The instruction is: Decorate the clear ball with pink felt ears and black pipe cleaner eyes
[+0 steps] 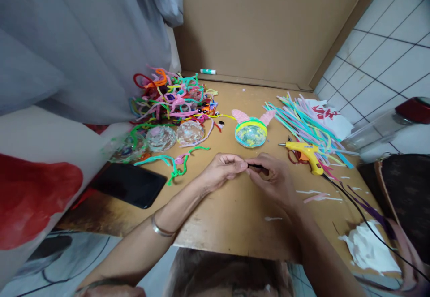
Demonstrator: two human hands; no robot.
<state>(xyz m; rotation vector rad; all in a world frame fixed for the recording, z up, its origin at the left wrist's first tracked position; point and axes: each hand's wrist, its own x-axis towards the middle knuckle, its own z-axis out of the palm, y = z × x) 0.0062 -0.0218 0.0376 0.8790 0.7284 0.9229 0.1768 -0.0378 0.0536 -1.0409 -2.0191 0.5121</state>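
Note:
My left hand [224, 171] and my right hand [273, 179] meet over the middle of the table. A thin dark strip [257, 166] runs between the pinched fingers of both; its kind is hard to make out, and my right fingers partly cover it. Just beyond my hands lies a round clear plastic piece [251, 134] edged in yellow, green and blue, with two pink ear shapes standing up from it. To the right of it, a yellow glue gun [305, 152] rests on its side.
Tangled coloured pipe cleaners [174, 95] pile up at back left, near clear round pieces [161, 137]. A black phone [130, 184] lies at left. Straight pipe cleaners [302, 120], a dark bag [399, 194], crumpled white tissue [371, 247] and a glue stick [208, 71] are around.

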